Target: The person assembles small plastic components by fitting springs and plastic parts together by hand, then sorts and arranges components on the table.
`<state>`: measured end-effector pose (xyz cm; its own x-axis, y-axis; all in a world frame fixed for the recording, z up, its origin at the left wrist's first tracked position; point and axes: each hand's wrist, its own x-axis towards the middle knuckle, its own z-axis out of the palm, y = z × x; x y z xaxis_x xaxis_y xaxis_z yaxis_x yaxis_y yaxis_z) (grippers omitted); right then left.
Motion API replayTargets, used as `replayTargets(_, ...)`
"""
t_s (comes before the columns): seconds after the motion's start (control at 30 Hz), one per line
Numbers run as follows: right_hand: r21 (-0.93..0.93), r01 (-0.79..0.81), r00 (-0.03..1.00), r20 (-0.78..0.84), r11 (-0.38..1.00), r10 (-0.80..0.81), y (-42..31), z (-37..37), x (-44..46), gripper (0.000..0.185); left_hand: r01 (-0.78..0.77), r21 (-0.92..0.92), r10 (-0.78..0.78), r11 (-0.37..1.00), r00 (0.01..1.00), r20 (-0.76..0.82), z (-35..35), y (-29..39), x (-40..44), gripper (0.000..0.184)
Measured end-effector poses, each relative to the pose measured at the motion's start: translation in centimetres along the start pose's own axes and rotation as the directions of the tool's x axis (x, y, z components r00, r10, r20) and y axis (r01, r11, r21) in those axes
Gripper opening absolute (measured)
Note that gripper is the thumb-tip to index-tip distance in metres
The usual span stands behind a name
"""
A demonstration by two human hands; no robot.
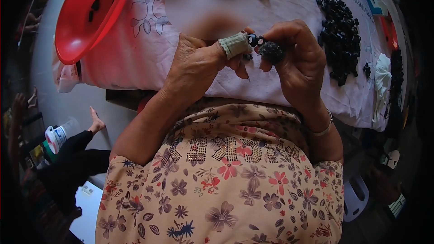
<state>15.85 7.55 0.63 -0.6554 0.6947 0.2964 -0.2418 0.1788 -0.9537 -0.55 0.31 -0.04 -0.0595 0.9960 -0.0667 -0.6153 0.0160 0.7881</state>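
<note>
Black parts (252,39), between left grip (199,61) and right grip (300,56)

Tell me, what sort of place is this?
It looks like a workspace, perhaps in a home, but I can't be sure. There's a cloth-covered table with a pile of little black pieces on it, a red bowl holding a few more, and somebody's bare foot nearby.

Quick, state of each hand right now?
Left hand: closed, pinching at small black pieces.
Right hand: fingers curled at those pieces beside a dark rough lump; whether it grips or wears that cannot be told.
</note>
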Motion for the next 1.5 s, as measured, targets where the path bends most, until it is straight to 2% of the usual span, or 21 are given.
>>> replayTargets(0.17,-0.111,0.004,0.999,0.033,0.994,-0.001,-0.29,-0.10,-0.08,0.015,-0.003,0.011,0.003,1.000,1.000,0.002,-0.02,-0.06,-0.01,0.012)
replayTargets(0.23,-0.160,0.023,0.999,0.040,0.987,-0.017,-0.36,-0.11,-0.02,0.021,-0.005,0.018,0.005,1.000,1.000,0.000,-0.03,-0.07,0.01,0.012)
replayTargets(0.47,-0.171,0.018,0.997,0.076,0.985,-0.005,-0.36,-0.32,0.07,0.025,0.009,0.054,-0.010,0.998,1.000,0.005,0.04,0.10,-0.07,0.011)
replayTargets(0.53,-0.215,0.066,0.992,0.116,0.974,-0.042,-0.43,-0.48,0.23,0.024,0.019,0.054,-0.020,0.998,1.000,0.012,0.02,0.13,-0.08,0.011)
replayTargets(0.83,-0.167,-0.017,0.999,0.030,0.986,0.022,-0.68,-0.36,0.07,0.022,0.002,0.052,-0.003,0.999,1.000,0.003,0.33,0.01,-0.15,0.014)
replayTargets(1.23,-0.204,0.057,0.991,0.130,0.977,-0.031,-0.65,-0.79,0.24,0.024,-0.005,0.068,0.005,0.998,1.000,-0.001,0.12,0.06,-0.08,0.013)
replayTargets(1.5,-0.179,0.021,0.997,0.081,0.984,-0.007,-0.84,-0.50,0.17,0.026,0.004,0.062,-0.005,0.998,1.000,0.008,0.31,0.00,-0.16,0.012)
